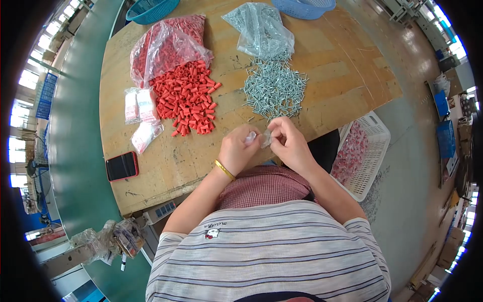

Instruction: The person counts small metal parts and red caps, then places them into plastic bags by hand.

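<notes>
Close to my body at the table's front edge, my left hand is closed on a small clear plastic bag. My right hand pinches the other side of the same bag. What lies inside the bag, if anything, I cannot make out. Ahead and to the left is a heap of red plastic wall plugs, spilling from a large clear bag. Silvery screws lie piled straight ahead of my hands, in front of their own open plastic bag.
Small clear packets lie left of the red heap, near a phone on the wooden table. Two blue baskets stand at the back. A white crate holding small red-and-clear packets is at lower right, beside the table.
</notes>
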{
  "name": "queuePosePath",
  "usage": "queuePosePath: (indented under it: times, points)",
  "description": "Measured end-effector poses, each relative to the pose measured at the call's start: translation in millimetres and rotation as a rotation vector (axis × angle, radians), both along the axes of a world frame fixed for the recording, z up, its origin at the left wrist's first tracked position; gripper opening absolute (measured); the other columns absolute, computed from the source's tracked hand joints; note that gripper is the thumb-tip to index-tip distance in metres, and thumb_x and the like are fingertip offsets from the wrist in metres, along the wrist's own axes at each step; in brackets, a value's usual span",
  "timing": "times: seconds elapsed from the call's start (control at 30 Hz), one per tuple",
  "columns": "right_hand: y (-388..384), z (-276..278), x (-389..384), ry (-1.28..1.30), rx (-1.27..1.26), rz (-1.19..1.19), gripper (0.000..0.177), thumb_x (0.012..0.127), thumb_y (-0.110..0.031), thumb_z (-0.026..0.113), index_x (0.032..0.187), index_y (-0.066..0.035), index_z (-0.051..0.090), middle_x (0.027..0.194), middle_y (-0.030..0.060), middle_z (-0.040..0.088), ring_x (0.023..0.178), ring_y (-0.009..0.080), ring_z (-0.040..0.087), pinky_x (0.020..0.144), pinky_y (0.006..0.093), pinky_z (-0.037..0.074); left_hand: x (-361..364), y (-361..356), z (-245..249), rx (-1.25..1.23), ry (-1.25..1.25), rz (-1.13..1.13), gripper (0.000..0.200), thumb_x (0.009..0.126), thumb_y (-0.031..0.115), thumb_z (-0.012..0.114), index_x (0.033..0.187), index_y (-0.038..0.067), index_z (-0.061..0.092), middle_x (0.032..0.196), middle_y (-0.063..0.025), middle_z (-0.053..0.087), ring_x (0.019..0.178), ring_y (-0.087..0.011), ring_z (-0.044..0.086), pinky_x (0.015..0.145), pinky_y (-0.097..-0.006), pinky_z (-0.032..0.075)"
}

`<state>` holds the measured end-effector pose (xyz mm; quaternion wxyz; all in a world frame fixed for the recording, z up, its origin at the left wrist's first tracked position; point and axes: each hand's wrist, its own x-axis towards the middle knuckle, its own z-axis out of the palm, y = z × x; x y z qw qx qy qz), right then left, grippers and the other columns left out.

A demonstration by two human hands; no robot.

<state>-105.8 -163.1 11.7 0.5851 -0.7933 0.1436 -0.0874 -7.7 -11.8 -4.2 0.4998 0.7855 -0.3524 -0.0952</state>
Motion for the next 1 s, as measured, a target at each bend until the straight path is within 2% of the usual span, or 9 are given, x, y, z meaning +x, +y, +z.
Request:
queuePosePath:
  times: [0.13,0.23,0.33,0.43,0.53,0.57,0.7,0.83,1.0]
  points:
    - [-7,-4,3,0.057,0.257,0.028,0.027,0.086,0.004,0.055,0.112,-0.003,0.05,0.082,-0.0019,0.054,0.072,0.0042,0.048,0.066,0.0203,0.039,8,4,4,-0.082,-0.145,-0.213,0.016,0.079,0.005,0.067,0.095,0.006,0.066,0.082,-0.0112,0.063,0.074,-0.0288,0.062,0.068,-0.0362,0.05]
    - [-5,-9,5,0.062,0.4,0.012,0.026,0.087,0.004,0.055,0.111,-0.004,0.05,0.082,-0.0024,0.053,0.073,0.0038,0.047,0.066,0.0195,0.038,12,11,8,0.039,-0.228,-0.299,0.017,0.078,0.004,0.065,0.094,0.009,0.066,0.086,-0.0114,0.061,0.079,-0.032,0.062,0.069,-0.0399,0.051]
    - [-1,-10,11,0.041,0.426,-0.032,0.025,0.087,0.003,0.055,0.111,-0.004,0.051,0.082,-0.0018,0.055,0.072,0.0042,0.048,0.066,0.0197,0.039,9,17,4,0.004,-0.215,-0.27,0.017,0.079,0.004,0.069,0.095,0.006,0.067,0.081,-0.0111,0.058,0.075,-0.03,0.06,0.067,-0.036,0.05]
    - [2,-9,22,0.066,0.413,0.031,0.024,0.088,0.002,0.056,0.111,-0.004,0.052,0.085,-0.0005,0.059,0.073,0.0049,0.052,0.066,0.0202,0.04,3,32,9,0.036,-0.057,-0.138,0.015,0.08,0.007,0.072,0.094,0.005,0.067,0.081,-0.011,0.059,0.075,-0.0294,0.06,0.066,-0.0363,0.049]
    - [8,-6,42,0.074,0.196,0.126,0.016,0.09,-0.003,0.059,0.106,-0.002,0.058,0.088,0.0024,0.063,0.077,0.0095,0.059,0.07,0.0242,0.046,4,43,3,-0.028,-0.041,0.011,0.015,0.082,0.011,0.072,0.094,0.004,0.067,0.08,-0.0127,0.06,0.074,-0.0292,0.061,0.066,-0.037,0.049]
    - [10,-2,54,0.052,0.02,0.162,0.015,0.09,-0.004,0.06,0.105,-0.001,0.059,0.089,0.0039,0.063,0.078,0.0123,0.061,0.071,0.0262,0.047,3,49,1,0.009,-0.043,0.033,0.015,0.083,0.011,0.072,0.095,0.004,0.067,0.08,-0.0134,0.061,0.073,-0.0293,0.061,0.066,-0.0369,0.049]
    - [21,-26,113,-0.393,-0.545,0.287,0.014,0.087,-0.011,0.064,0.097,-0.002,0.061,0.094,0.0127,0.061,0.08,0.028,0.062,0.074,0.0355,0.051,1,67,-3,0.083,0.011,0.099,0.014,0.085,0.011,0.07,0.096,0.004,0.067,0.08,-0.0155,0.064,0.069,-0.0302,0.062,0.065,-0.0367,0.05]
    - [46,-27,152,-0.492,-0.803,0.476,0.009,0.083,-0.009,0.062,0.09,-0.003,0.06,0.09,0.013,0.056,0.084,0.0312,0.061,0.074,0.0401,0.053,1,74,-3,0.088,0.015,0.129,0.014,0.085,0.012,0.07,0.096,0.003,0.067,0.081,-0.0158,0.065,0.068,-0.0306,0.062,0.065,-0.0363,0.051]
    - [70,-16,167,-0.233,-1.138,0.542,0.009,0.081,-0.008,0.06,0.089,-0.004,0.059,0.091,0.014,0.058,0.089,0.0301,0.063,0.074,0.0388,0.055,2,77,-1,0.078,0.043,0.143,0.013,0.086,0.015,0.069,0.095,0.005,0.067,0.081,-0.0161,0.065,0.072,-0.0337,0.063,0.066,-0.0388,0.051]
